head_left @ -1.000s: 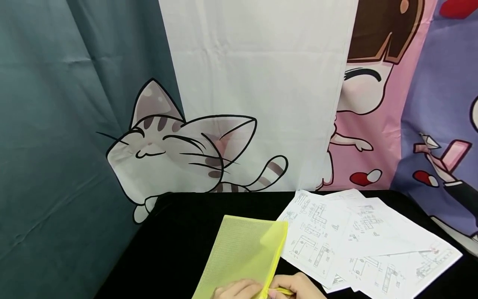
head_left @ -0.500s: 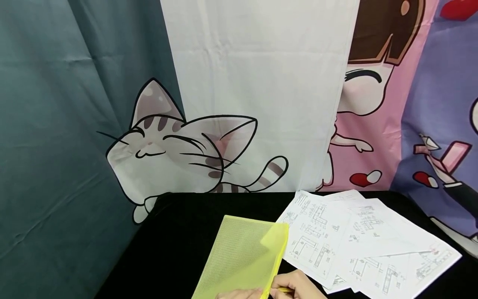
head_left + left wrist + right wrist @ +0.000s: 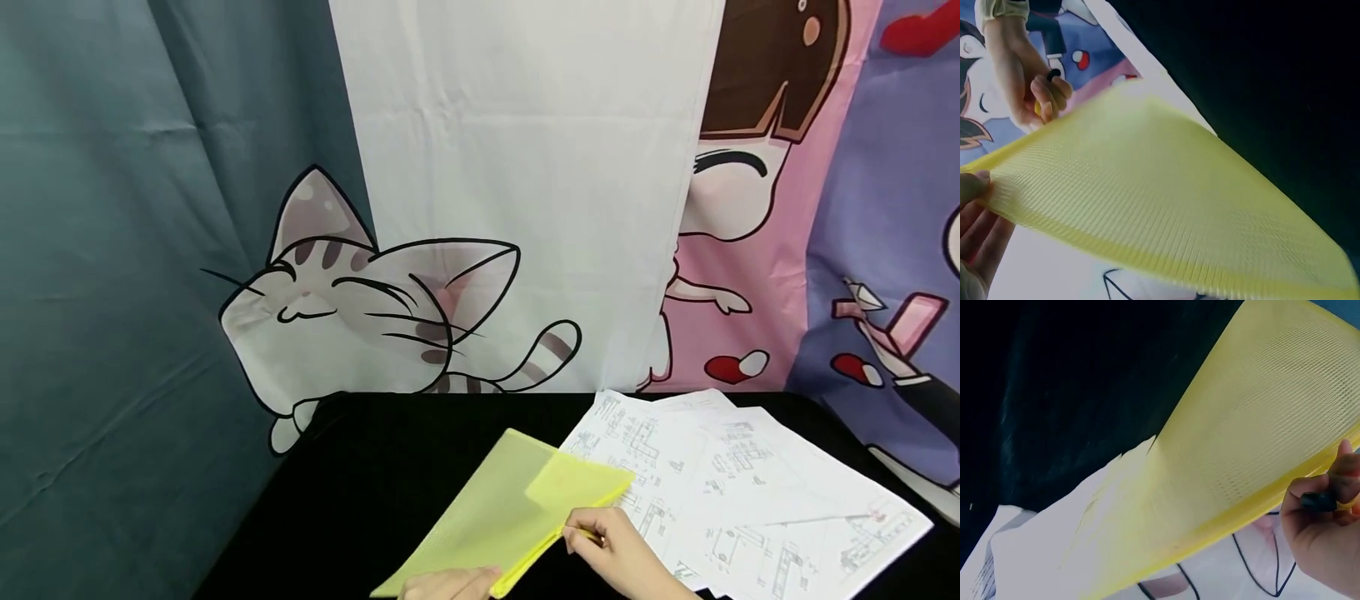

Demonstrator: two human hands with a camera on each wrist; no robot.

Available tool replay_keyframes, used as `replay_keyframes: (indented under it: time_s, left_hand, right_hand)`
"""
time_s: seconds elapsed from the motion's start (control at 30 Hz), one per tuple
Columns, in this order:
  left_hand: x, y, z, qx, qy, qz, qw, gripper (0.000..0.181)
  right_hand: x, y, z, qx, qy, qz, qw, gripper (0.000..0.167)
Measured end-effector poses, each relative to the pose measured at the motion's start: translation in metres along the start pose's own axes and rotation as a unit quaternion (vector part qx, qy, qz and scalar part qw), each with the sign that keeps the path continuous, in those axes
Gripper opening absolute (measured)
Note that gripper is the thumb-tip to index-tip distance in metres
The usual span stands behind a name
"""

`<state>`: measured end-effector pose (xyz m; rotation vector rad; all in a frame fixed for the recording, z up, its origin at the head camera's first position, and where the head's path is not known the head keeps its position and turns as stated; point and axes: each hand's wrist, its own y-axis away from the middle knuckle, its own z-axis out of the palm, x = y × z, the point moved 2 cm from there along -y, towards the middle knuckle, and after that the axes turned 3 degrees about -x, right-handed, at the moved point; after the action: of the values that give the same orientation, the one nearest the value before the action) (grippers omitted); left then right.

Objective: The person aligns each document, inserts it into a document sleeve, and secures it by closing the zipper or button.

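Note:
A yellow translucent mesh zipper pouch (image 3: pixel 517 500) is held slanted over the dark table, its far right corner overlapping the papers. In the head view my left hand (image 3: pixel 450 585) grips its near end; the left wrist view shows the thumb (image 3: pixel 974 181) on one face and fingers behind. Partway along the bright yellow zipper edge (image 3: pixel 536 558), my right hand (image 3: pixel 611 542) has curled fingers pinching the zipper pull. A yellow loop and a dark end piece (image 3: pixel 1318 501) stick out of that hand in the right wrist view. The slider itself is hidden by the fingers.
Several printed sheets with line drawings (image 3: pixel 727 492) lie overlapping on the right of the black-covered table (image 3: pixel 360 483). Behind the table hangs a cartoon-printed curtain (image 3: pixel 540 167).
The pouch has turned clockwise, its far end swinging right over the papers. My right hand has moved up and right along the zipper edge, away from the left hand, which stays at the near end.

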<state>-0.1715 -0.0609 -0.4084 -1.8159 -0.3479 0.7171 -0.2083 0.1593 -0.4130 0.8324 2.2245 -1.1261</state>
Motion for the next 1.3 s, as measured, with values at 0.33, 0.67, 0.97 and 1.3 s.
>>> replay_keyframes:
  time_s: [0.33,0.67,0.97,1.3]
  left_hand:
    - [-0.029,0.011,-0.007,-0.106,0.08,-0.066,0.9889,0.037]
    - [-0.059,0.038,-0.015,-0.181,0.064,-0.155,0.9691,0.014]
    - [-0.07,0.05,-0.013,-0.212,0.067,-0.224,0.9488,0.04]
    - [-0.081,0.065,-0.013,-0.241,0.03,-0.333,0.911,0.037]
  right_hand:
    - [0.016,0.001,-0.009,0.022,0.02,0.07,0.9971,0.023]
    - [0.027,0.009,-0.022,0.045,0.067,0.157,0.9844,0.022]
    - [0.03,0.008,-0.024,0.054,0.096,0.177,0.9781,0.02]
    - [0.039,0.013,-0.032,0.057,0.111,0.234,0.9642,0.02]
